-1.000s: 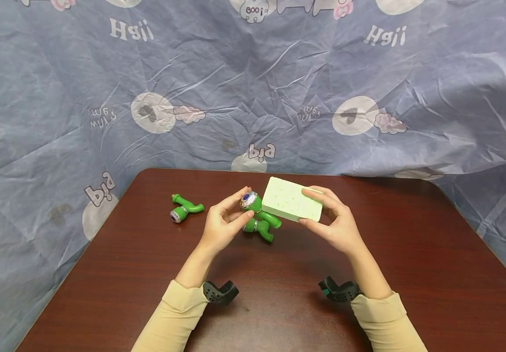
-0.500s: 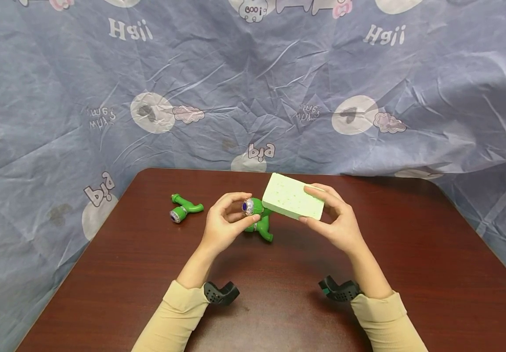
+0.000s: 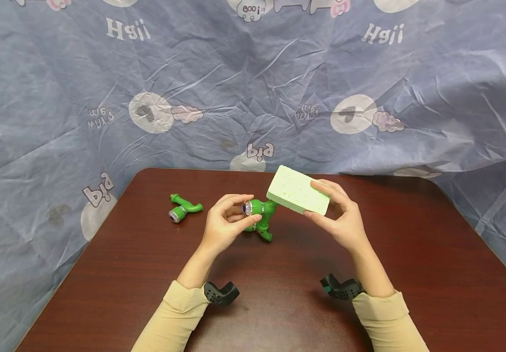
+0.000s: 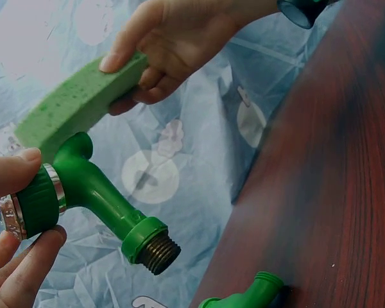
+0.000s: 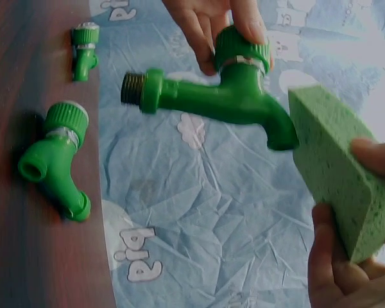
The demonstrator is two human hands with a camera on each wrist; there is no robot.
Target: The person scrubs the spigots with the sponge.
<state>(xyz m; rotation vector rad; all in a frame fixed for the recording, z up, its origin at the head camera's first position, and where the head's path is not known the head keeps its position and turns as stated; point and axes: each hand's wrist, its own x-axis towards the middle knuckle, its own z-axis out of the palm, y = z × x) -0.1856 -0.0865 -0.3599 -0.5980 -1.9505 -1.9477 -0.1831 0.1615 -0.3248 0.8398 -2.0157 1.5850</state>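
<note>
My left hand [image 3: 223,222] pinches a green plastic tap [image 5: 224,102] by its ribbed knob, between thumb and fingers. The tap's brass-coloured threaded end [image 4: 159,252] points away from the hand. In my right hand [image 3: 343,210] is a pale green sponge block [image 3: 298,190], gripped at one end between thumb and fingers. The sponge's far end is right at the tap's spout [image 5: 282,131] in the right wrist view. Below the held tap, a second green tap [image 5: 58,160] lies on the table, partly covered by the held one in the head view.
A third green tap [image 3: 184,208] lies farther left on the dark wooden table [image 3: 275,293]. Behind the table's back edge hangs a wrinkled blue-grey printed cloth [image 3: 253,88]. Each wrist wears a black camera mount [image 3: 221,293].
The left hand has turned the tap, so its knob now faces more to the left and the body swings behind it. The right hand has moved the sponge slightly up and right.
</note>
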